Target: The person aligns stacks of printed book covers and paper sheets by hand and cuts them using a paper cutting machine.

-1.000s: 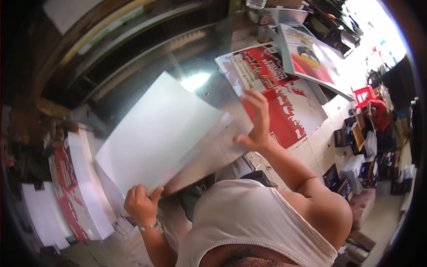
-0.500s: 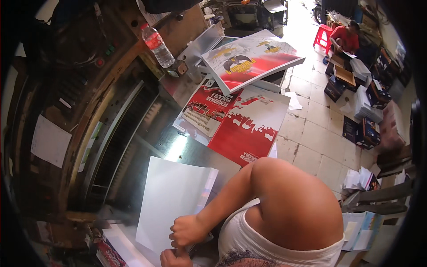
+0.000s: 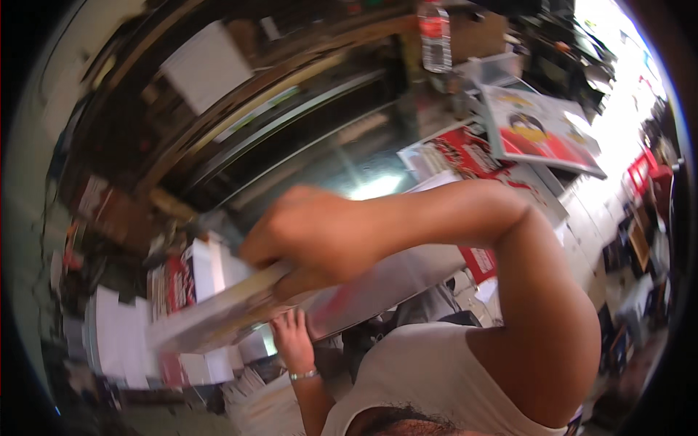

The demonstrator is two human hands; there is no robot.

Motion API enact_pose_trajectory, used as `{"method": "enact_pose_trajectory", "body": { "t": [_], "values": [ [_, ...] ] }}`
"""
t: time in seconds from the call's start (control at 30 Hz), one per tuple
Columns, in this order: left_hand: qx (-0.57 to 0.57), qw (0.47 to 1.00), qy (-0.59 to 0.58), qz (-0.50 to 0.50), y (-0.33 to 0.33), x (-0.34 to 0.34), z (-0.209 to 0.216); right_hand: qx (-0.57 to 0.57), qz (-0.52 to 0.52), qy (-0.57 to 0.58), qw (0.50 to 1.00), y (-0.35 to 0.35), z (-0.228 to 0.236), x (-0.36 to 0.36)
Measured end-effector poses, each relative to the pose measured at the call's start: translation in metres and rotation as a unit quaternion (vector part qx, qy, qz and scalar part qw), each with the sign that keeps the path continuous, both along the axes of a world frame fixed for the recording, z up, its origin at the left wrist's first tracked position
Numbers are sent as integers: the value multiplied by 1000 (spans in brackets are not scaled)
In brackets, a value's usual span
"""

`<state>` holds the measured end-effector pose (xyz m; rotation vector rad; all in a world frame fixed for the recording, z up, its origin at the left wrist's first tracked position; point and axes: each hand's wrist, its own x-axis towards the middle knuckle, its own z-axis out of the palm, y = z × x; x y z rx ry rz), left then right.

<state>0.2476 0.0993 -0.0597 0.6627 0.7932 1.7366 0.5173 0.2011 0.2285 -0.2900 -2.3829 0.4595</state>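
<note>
My right hand (image 3: 313, 232) reaches across to the left, closed and blurred by motion. It grips the edge of a thick paper stack (image 3: 218, 309), whose side faces me at a slant. Below it, my left hand (image 3: 293, 340), with a band at the wrist, has its fingers stretched up near the front edge of the worktable (image 3: 385, 287). Just behind the held stack sit red-covered books (image 3: 173, 285) beside a white paper block (image 3: 212, 265). The held stack partly hides them.
White paper piles (image 3: 116, 334) stand at the far left. Across the table lie red and white printed covers (image 3: 465, 151), with a bundle of printed covers (image 3: 534, 131) beyond them. A plastic bottle (image 3: 435, 40) stands at the back. Boxes and papers lie on the floor at right.
My view has swung left. My right hand has risen from the white sheets and now grips a thick paper stack at the left. My left hand has come apart from it, fingers extended.
</note>
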Motion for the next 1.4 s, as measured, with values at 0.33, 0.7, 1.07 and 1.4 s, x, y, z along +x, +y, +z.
{"method": "enact_pose_trajectory", "body": {
  "t": [0.33,0.7,1.07,1.4],
  "values": [
    [189,942,117,253,40,14,158,-159,-53,263,950,32,22,70],
    [132,905,394,96,56,0,147,-366,-66,364,854,60,-151,88],
    [94,920,365,108,62,7,164,-326,-181,362,854,28,-129,82],
    [167,913,340,150,61,13,142,-323,-186,338,864,15,-142,78]
  ]
}}
